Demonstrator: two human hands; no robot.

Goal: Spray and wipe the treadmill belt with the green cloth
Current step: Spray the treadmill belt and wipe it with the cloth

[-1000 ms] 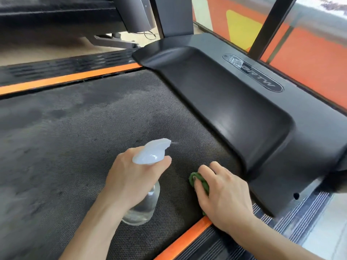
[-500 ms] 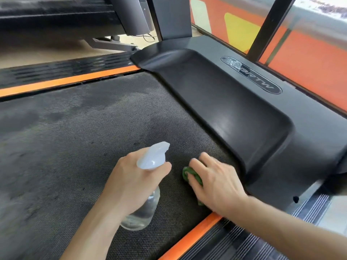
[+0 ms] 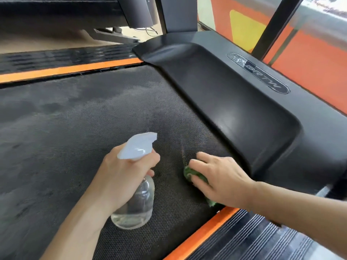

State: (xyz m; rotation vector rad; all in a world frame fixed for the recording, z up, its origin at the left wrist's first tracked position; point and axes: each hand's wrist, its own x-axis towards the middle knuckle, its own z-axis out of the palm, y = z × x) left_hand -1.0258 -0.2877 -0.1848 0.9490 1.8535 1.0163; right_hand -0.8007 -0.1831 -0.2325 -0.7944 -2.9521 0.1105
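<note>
Left hand (image 3: 122, 177) grips clear spray bottle (image 3: 134, 205) by its neck above treadmill belt (image 3: 75, 128); right hand (image 3: 219, 181), fingers nearly flat, presses green cloth (image 3: 189, 173) onto it

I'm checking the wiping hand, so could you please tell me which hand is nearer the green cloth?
Right. The right hand presses on the crumpled green cloth; the left hand is beside it, apart.

Bright daylight, soft shadows, blurred edges
</note>
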